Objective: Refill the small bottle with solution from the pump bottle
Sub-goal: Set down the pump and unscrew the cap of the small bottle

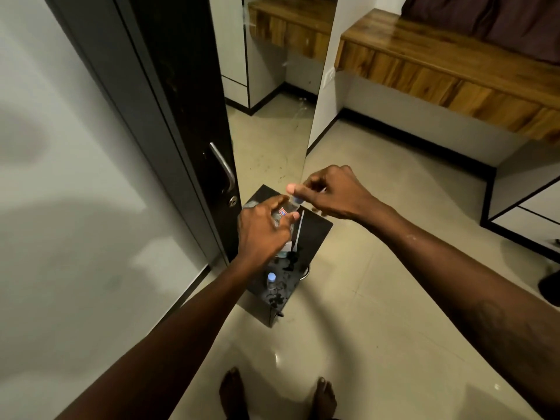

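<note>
I stand over a small black table [316, 230]. My left hand [262, 233] is wrapped around a small clear bottle [284, 212] with a red and blue label, held tilted above the table. My right hand [331, 192] pinches the bottle's pale blue cap [297, 200] between thumb and fingers. A thin white tube [299, 228] slants down beneath the hands to a pale part [287, 247] mostly hidden by my left hand; whether this is the pump bottle I cannot tell. A second small clear bottle with a blue cap [271, 277] stands upright on the table's near side.
A dark door with a metal handle [225, 169] stands just left of the table, and a tall mirror [272, 122] behind it. A wooden shelf [439, 68] runs along the right wall. My bare feet [233, 392] are on the glossy tiled floor.
</note>
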